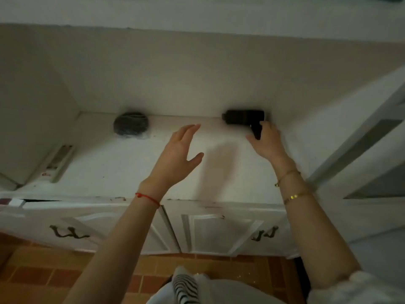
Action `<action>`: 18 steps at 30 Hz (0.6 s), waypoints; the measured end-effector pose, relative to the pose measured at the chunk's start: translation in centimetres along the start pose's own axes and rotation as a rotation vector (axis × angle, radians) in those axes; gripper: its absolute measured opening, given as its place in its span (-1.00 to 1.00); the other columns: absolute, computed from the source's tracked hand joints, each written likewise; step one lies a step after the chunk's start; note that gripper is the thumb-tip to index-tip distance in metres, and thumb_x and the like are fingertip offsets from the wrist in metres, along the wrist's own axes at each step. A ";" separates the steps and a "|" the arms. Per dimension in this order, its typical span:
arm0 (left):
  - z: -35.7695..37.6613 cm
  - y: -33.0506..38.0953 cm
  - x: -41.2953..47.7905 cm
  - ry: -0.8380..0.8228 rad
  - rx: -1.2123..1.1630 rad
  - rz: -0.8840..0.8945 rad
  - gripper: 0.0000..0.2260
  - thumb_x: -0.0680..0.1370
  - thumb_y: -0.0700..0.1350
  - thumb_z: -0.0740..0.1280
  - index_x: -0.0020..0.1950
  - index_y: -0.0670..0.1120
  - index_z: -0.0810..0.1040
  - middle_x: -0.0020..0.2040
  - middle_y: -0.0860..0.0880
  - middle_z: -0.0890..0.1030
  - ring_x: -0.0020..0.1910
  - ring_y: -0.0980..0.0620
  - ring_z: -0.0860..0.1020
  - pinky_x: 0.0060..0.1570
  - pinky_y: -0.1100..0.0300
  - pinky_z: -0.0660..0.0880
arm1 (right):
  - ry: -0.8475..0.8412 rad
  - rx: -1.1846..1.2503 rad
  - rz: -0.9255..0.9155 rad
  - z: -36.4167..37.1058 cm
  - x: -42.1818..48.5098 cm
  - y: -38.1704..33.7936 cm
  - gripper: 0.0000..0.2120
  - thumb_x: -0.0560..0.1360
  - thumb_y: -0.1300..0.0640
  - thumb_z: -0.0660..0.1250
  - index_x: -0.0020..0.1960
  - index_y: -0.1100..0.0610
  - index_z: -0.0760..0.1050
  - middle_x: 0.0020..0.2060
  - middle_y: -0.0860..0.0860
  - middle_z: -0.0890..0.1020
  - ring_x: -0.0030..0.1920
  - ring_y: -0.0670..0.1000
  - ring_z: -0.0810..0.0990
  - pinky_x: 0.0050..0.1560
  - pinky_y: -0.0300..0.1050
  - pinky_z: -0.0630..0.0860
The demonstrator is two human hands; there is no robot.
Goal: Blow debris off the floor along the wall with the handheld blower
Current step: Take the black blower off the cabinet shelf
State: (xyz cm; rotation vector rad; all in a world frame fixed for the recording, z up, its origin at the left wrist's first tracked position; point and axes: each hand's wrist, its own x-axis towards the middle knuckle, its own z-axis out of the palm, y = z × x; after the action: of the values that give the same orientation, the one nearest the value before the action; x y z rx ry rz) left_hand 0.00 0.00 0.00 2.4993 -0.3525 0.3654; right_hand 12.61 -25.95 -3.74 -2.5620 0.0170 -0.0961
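A black handheld blower (243, 116) lies on its side on the white cabinet top (122, 163), against the back wall near the right corner, its nozzle pointing left. My right hand (266, 140) wraps around the blower's handle, which sticks out toward me. My left hand (178, 156) hovers above the counter's middle with fingers spread, holding nothing. The brown tiled floor (43, 273) shows below the cabinet, with small pale specks of debris (243, 276) near its right end.
A dark round bundle in clear plastic (131, 124) sits at the back left of the counter. A flat white box (59, 160) lies at the left edge. Cabinet doors with dark handles (69, 233) face me. A white door (361, 150) stands at the right.
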 end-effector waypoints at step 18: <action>0.5 -3.4 2.8 -0.116 -0.017 -0.018 -0.41 0.56 -0.04 0.35 0.54 -0.05 0.21 0.50 -0.05 0.31 0.47 -0.03 0.28 0.44 0.08 0.30 | -0.011 -0.308 0.273 3.5 8.2 1.2 -0.54 0.57 -0.03 0.29 0.29 0.31 0.42 0.18 0.26 0.56 0.15 0.24 0.56 -0.03 -0.01 0.53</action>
State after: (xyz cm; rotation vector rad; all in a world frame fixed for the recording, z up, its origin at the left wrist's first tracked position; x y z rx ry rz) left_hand 3.80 1.93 -1.13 2.5110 -0.3772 0.2101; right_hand 21.04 -25.27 -6.81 -2.8376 0.4046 0.0277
